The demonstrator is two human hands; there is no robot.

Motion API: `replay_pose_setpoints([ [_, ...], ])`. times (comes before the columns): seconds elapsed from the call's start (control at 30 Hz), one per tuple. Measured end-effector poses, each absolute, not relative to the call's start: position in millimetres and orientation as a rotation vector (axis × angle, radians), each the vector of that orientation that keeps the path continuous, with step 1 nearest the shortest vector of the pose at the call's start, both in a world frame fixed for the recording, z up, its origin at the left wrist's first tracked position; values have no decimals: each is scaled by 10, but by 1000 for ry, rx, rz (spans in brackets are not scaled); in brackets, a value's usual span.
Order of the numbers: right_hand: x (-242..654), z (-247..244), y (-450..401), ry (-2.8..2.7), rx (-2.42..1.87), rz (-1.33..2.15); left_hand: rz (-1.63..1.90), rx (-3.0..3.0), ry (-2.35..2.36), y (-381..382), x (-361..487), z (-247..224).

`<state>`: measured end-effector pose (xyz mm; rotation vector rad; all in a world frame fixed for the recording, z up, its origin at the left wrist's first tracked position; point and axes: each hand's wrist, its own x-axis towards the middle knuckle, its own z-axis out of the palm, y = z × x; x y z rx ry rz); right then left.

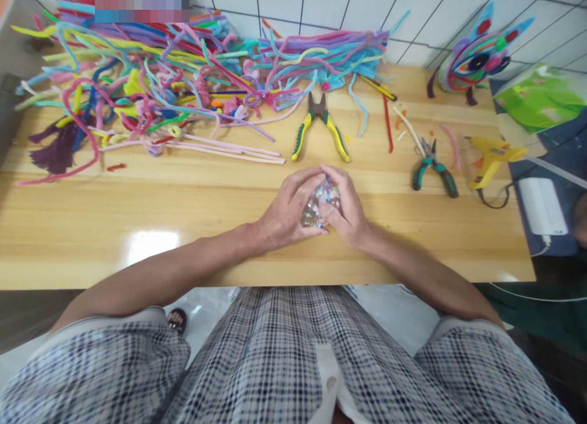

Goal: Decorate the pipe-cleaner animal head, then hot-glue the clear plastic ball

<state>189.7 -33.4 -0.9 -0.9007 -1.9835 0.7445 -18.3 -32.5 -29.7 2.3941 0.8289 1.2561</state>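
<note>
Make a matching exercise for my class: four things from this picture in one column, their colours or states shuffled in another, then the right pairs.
1. glue gun
2. clear speckled object
3. tassel
4. pliers nearest the glue gun

A. dark purple
B. teal and black handles
C. held between left hand and right hand
D. yellow

Pairs: 1-D, 2-C, 3-A, 4-B

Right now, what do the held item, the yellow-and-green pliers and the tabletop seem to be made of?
Held item: perhaps clear plastic, glossy; see-through with coloured bits showing. Pliers: dark, probably metal head; two-coloured grips, likely plastic or rubber. Tabletop: wood or laminate, glossy, judging by grain and reflections.
</note>
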Motion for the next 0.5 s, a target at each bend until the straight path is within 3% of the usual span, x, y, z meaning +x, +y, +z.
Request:
replay_pose_setpoints([
  [0.5, 1960, -124, -227, -1626, -918, 923, 1053, 2155, 732, -256, -293, -227],
])
